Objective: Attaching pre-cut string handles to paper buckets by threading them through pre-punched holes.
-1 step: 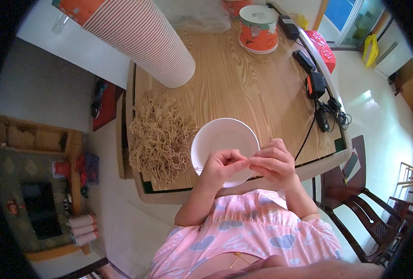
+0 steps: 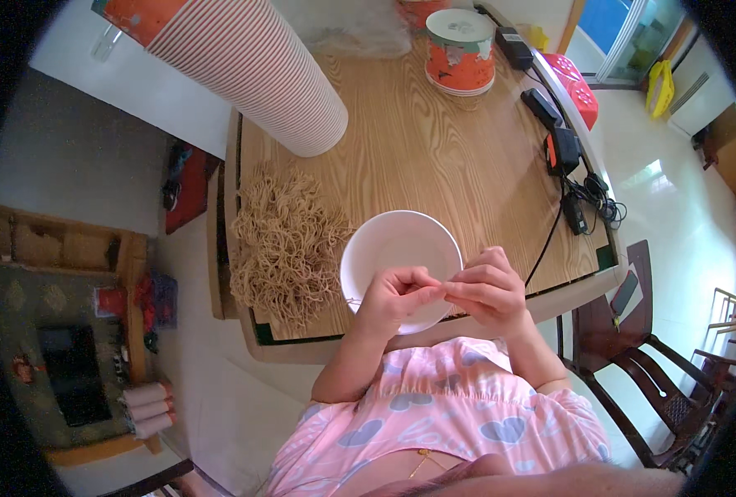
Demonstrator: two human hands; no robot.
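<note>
Over a white paper tub (image 2: 401, 224) near the table's front edge, my two hands meet fingertip to fingertip. My left hand (image 2: 399, 300) is closed in a pinch, and a thin strand pokes out on its left side by the tub's rim. My right hand (image 2: 490, 290) pinches at the same spot, its fingers curled; what lies between the fingertips is too small to make out. Left of the tub is a tangled heap of thin tan strands (image 2: 285, 248), like cord or dried roots. Part of the tub's near side is hidden behind my hands.
A tall leaning stack of paper tubs (image 2: 260, 79) rises at the far left of the wooden table (image 2: 417, 141). An orange and green tub (image 2: 460, 54) stands at the back. Black adapters and cables (image 2: 579, 186) line the right edge. A dark wooden chair (image 2: 649, 381) is at the right.
</note>
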